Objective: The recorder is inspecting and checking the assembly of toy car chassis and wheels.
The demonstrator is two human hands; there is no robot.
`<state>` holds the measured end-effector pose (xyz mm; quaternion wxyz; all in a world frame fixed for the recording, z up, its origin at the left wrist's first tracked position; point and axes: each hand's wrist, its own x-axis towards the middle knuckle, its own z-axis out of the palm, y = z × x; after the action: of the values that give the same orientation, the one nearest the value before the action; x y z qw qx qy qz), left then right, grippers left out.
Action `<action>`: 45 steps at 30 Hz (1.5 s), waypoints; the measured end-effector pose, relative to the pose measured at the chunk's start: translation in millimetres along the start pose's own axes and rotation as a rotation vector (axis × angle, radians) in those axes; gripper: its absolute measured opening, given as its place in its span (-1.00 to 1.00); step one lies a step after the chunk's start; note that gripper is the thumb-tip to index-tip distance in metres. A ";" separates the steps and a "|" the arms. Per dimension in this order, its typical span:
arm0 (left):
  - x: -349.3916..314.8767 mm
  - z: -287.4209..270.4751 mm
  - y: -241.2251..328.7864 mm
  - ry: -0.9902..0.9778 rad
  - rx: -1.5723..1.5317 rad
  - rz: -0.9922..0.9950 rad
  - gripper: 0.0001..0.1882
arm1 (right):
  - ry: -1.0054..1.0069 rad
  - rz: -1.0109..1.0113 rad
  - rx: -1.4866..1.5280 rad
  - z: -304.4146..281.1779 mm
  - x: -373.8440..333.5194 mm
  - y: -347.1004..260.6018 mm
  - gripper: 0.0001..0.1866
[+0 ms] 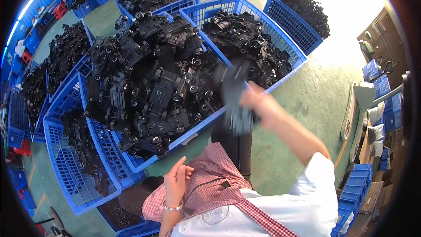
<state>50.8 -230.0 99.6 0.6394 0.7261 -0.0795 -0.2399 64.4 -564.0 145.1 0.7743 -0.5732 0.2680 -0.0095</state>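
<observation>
My right hand [256,101] grips a dark toy car chassis [236,105], smeared by motion, over the front right corner of the middle blue crate [193,132]. That crate is heaped with black toy car chassis [164,90], many with small wheels fitted. In front of the crate, above my checked apron [210,166], my left hand [176,180] holds nothing. Its fingers are loosely apart and a bracelet circles the wrist. The right fingers are partly blurred against the chassis.
To the right of the heap stands a blue crate [287,66] partly filled with black chassis. On the left, another crate [66,149] holds some dark parts. Further loaded crates [289,22] stand behind on the green floor [302,101]. Stacked blue crates [356,188] line the right side.
</observation>
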 end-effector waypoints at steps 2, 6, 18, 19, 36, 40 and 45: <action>-6.7 -4.7 -2.6 -0.024 0.012 -0.001 -0.67 | -0.108 -0.170 0.271 -8.1 25.8 -80.4 -0.37; -17.2 -18.3 -14.6 -0.009 0.040 -0.043 -0.67 | 0.039 -0.003 0.067 2.2 66.1 -33.2 -0.29; -28.9 -13.6 -18.7 0.037 0.254 -0.043 -0.70 | -0.350 -0.397 -0.843 113.7 45.0 128.4 -0.52; -30.5 -11.0 -18.9 0.031 0.254 -0.053 -0.69 | -0.326 -0.354 -0.845 119.4 46.9 137.0 -0.47; -47.2 -36.7 -47.1 0.248 -0.172 -0.274 -0.68 | -0.333 -0.283 -0.618 226.9 6.3 141.1 -0.56; -26.5 -39.3 -45.9 0.421 -0.570 -0.250 -0.55 | -0.407 -0.242 -0.192 201.9 -21.2 125.5 -0.62; -3.4 -42.1 -17.9 0.242 -1.045 -0.180 -0.52 | -0.842 -0.830 -0.878 185.5 -59.9 120.5 -0.37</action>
<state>63.3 -188.0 85.9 0.8968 0.3378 0.1870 -0.2160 56.9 -339.7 98.7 0.4436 -0.8398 -0.3118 0.0273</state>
